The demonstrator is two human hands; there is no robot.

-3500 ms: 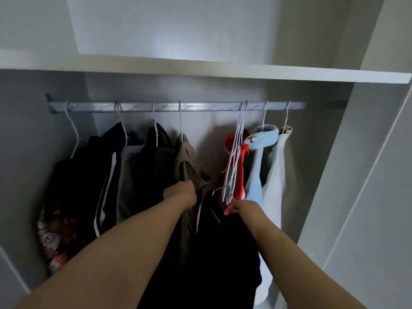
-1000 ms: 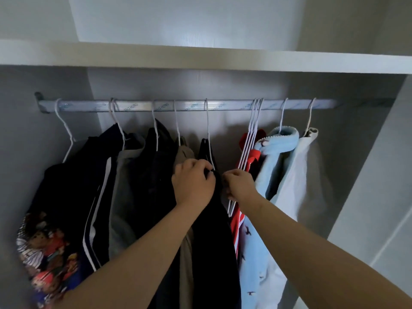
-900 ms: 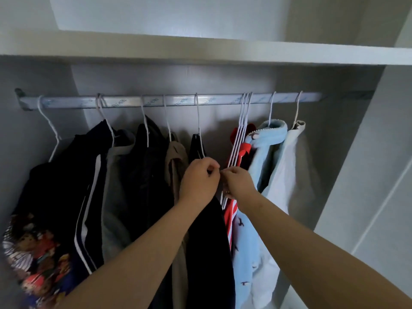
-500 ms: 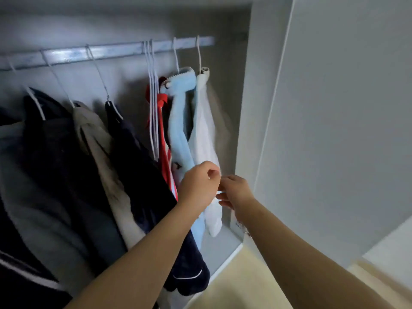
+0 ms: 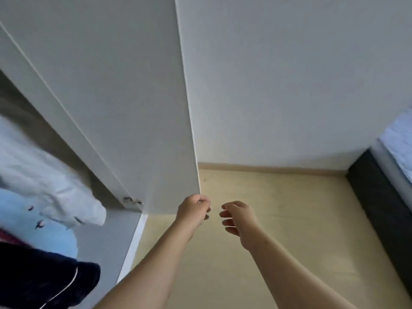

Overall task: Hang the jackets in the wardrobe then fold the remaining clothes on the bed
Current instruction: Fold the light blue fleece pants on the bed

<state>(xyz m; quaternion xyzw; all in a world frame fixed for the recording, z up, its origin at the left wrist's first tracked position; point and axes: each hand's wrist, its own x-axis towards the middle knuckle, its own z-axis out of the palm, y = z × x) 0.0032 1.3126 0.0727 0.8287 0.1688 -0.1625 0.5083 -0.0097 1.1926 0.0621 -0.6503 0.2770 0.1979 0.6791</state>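
Note:
The wardrobe's open white door [image 5: 133, 108] fills the upper left. At the left edge hang the lower ends of a dark navy jacket [image 5: 44, 282], a light blue garment [image 5: 33, 219] and a white garment [image 5: 55, 186]. My left hand [image 5: 194, 214] hovers by the door's lower corner with its fingers curled and nothing in it. Just to its right, my right hand [image 5: 238, 217] is held out with loosely bent fingers, also holding nothing. The two hands are a little apart, over the floor.
The pale yellow floor [image 5: 278, 230] stretches ahead to a white wall [image 5: 289, 85]. At the right edge is the bed, with a dark frame [image 5: 383, 197] and light bedding [image 5: 399, 139]. A metal hinge [image 5: 132, 200] sits at the door's bottom.
The view has swung right and down, away from the rail toward the floor and bed. Both hands have left the hung navy jacket and drawn slightly apart.

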